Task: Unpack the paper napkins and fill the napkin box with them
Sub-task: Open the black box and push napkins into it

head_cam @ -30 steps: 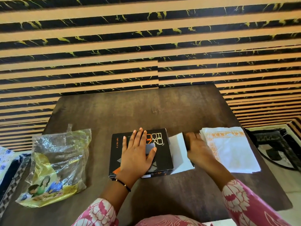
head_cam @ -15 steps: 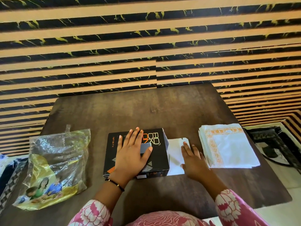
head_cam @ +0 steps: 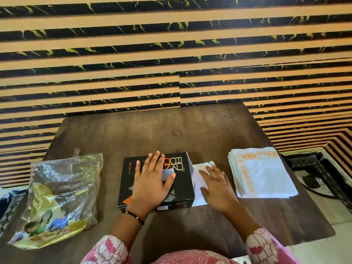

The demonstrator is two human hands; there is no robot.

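While left hand (head_cam: 150,184) lies flat on napkin box (head_cam: 182,180) | right hand (head_cam: 217,187) fingers spread on flap (head_cam: 198,175)

Table (head_cam: 171,130) open behind napkin box (head_cam: 182,180); sides crowded

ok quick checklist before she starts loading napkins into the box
1. Napkins unpacked: ok, the napkin stack lies bare right of the box.
2. Box steadied: ok, left hand lies flat on the black box.
3. Box end open: ok, the white flap is folded out on the table, under the right hand.
4. Box inside empty: cannot tell.
5. Empty wrapper out of the way: ok, far left.
6. Hands free to grab: ok, neither grips anything.
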